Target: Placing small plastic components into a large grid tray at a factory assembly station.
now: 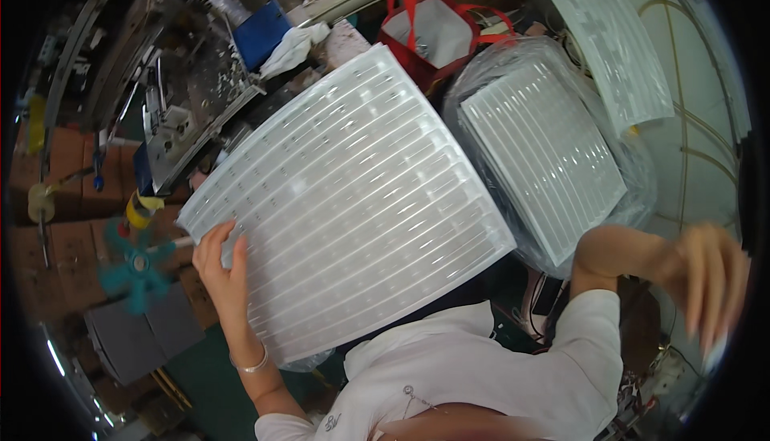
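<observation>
A large white, ribbed plastic tray (361,192) lies tilted in front of my body. Small dark pieces sit in rows toward its far left part, under or among clear glossy strips. My left hand (220,263) rests at the tray's left edge, palm down, thumb apart from the loosely bent fingers, which touch the surface. Out at the far right, my right hand (710,272) is raised away from the tray, its fingers hanging down and blurred. A pale patch shows at its fingertips; whether it holds anything is unclear.
A second ribbed white tray stack (545,152) sits in clear plastic wrap to the right. Behind stands a red bag (429,36). A metal machine (180,132) is at the left, above a teal fan (138,264) and grey box (144,333). White sheets (613,48) lie far right.
</observation>
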